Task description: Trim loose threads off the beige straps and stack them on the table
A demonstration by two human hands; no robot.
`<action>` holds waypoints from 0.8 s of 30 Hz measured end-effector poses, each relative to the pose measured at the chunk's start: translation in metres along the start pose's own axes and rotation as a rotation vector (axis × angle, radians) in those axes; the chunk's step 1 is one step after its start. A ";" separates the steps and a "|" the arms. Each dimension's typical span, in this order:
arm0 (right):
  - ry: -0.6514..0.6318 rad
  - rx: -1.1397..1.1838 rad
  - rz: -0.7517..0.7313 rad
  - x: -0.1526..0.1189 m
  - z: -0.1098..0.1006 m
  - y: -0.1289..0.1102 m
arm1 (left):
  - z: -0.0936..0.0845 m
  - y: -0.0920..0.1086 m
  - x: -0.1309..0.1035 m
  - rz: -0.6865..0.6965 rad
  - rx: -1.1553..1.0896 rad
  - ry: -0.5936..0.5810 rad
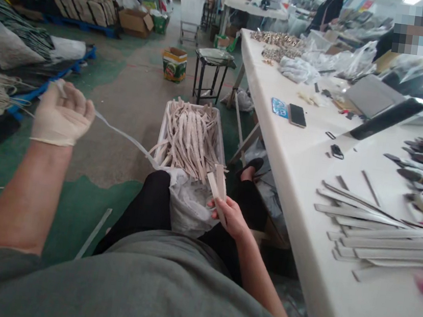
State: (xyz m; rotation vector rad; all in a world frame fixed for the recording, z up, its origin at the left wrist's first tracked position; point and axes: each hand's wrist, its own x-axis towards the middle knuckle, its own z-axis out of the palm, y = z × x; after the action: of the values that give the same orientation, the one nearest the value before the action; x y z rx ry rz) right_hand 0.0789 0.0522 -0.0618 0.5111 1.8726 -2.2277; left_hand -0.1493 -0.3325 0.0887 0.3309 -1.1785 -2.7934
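Note:
My left hand (pixel 64 112), in a pale glove, is raised out to the left with its fingers curled. It grips a thin whitish strip (pixel 125 135) that runs down to the right toward my lap. Over my lap my right hand (pixel 229 216), bare, is closed on light beige straps (pixel 218 184); their upper ends spread apart above the fingers. Just beyond my knees stands a white crate (pixel 164 127) heaped with similar beige straps (pixel 191 135). A crumpled whitish plastic bag (pixel 192 202) lies between my thighs, beside the right hand.
On my right runs a long white table (pixel 292 189) with a spread of straps (pixel 382 238), a phone (pixel 297 115) and a buckle (pixel 337 152). A black-legged stool (pixel 214 58) and a cardboard box (pixel 174 65) stand ahead. A loose strip (pixel 93 234) lies on the floor.

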 end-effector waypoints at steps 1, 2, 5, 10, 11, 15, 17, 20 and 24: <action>-0.027 0.028 0.036 -0.004 0.004 0.000 | -0.002 0.007 -0.002 0.020 -0.019 0.019; -0.046 0.048 0.071 -0.008 0.008 0.000 | -0.005 0.006 -0.008 0.005 -0.028 0.056; -0.063 0.008 0.139 -0.020 0.023 0.001 | -0.020 -0.042 -0.046 -0.175 -0.023 0.231; -0.153 -0.212 0.186 -0.040 0.043 -0.006 | -0.058 -0.166 -0.122 -0.723 0.055 0.303; -0.175 -0.245 0.200 -0.043 0.046 -0.007 | -0.063 -0.182 -0.135 -0.786 0.068 0.301; -0.207 -0.311 0.242 -0.048 0.056 -0.005 | -0.068 -0.208 -0.163 -0.901 0.108 0.262; -0.186 -0.349 0.240 -0.046 0.060 -0.001 | -0.065 -0.208 -0.166 -0.919 0.121 0.237; -0.156 -0.428 0.218 -0.043 0.065 0.003 | -0.062 -0.208 -0.167 -0.929 0.124 0.209; -0.174 -0.500 0.182 -0.042 0.068 0.004 | -0.059 -0.210 -0.168 -0.905 0.130 0.220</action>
State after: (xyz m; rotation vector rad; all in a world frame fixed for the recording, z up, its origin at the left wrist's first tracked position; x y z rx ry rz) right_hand 0.1093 -0.0184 -0.0394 0.3661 2.0878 -1.5550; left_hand 0.0280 -0.1993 -0.0743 1.4646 -1.4036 -3.2144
